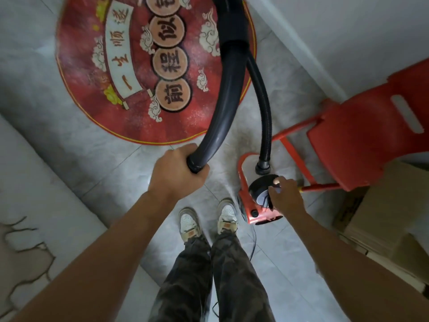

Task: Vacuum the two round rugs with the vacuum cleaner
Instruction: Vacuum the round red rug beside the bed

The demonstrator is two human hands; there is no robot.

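Startup, seemingly: left hand [176, 174] grips the wand [224, 105] near the red rug [130, 66]; right hand [286, 196] touches the vacuum cleaner [256, 217], grasp unclear. Next, sweep the rug.

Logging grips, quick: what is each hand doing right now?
Left hand: grips the vacuum tube at its end.
Right hand: on the vacuum cleaner body; grip cannot be told.

Rug [190, 122] red, yellow-rimmed, with cream clouds, a white scroll and tan discs bearing black characters. Tube [226, 96] and hose [265, 117] black. Vacuum [262, 218] orange-red, black-topped. Stool [362, 135] red. Floor [111, 163] grey marbled.
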